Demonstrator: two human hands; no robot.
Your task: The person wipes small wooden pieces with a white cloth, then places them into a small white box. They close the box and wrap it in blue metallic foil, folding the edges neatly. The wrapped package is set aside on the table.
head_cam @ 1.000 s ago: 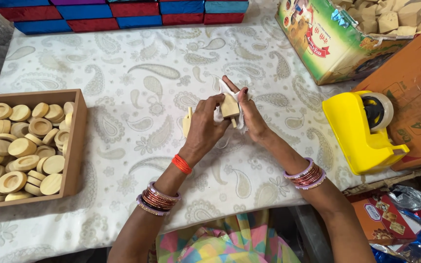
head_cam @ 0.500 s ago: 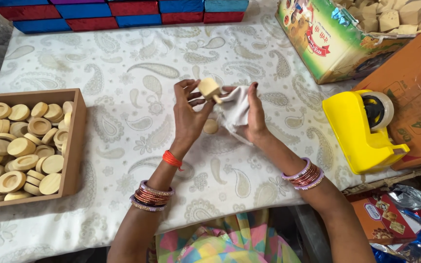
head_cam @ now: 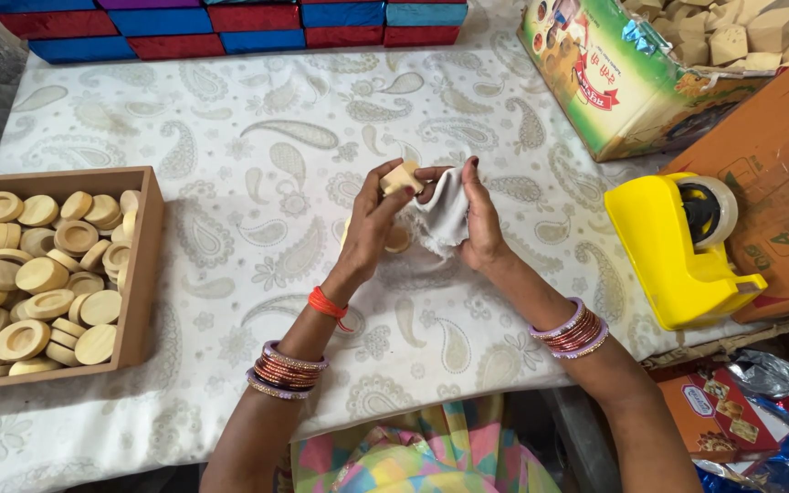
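Item: small pale wooden block (head_cam: 401, 176), pinched in left hand (head_cam: 372, 224) fingers, mid-tabletop (head_cam: 230, 119). Just right, touching: white cloth (head_cam: 445, 217), gripped by right hand (head_cam: 477, 219) fingers. Near left: wooden tray (head_cam: 143, 274) of round wooden discs. Right: yellow tape dispenser (head_cam: 668, 251). Far: coloured boxes (head_cam: 230, 23).

Your two hands meet mid-table, left hand (head_cam: 372, 224) beside right hand (head_cam: 477, 224), touching. Wooden piece (head_cam: 401, 176) in your left fingertips; cloth (head_cam: 445, 219) in your right, just right of the piece. A second disc (head_cam: 398, 240) lies on the tablecloth (head_cam: 230, 137) under your hands. Tray (head_cam: 143, 274) of discs far left. Tape dispenser (head_cam: 678, 246) to your right, beside the carton (head_cam: 778, 183). Box (head_cam: 614, 82) of blocks behind it. Row of bricks (head_cam: 230, 23) along the far edge.
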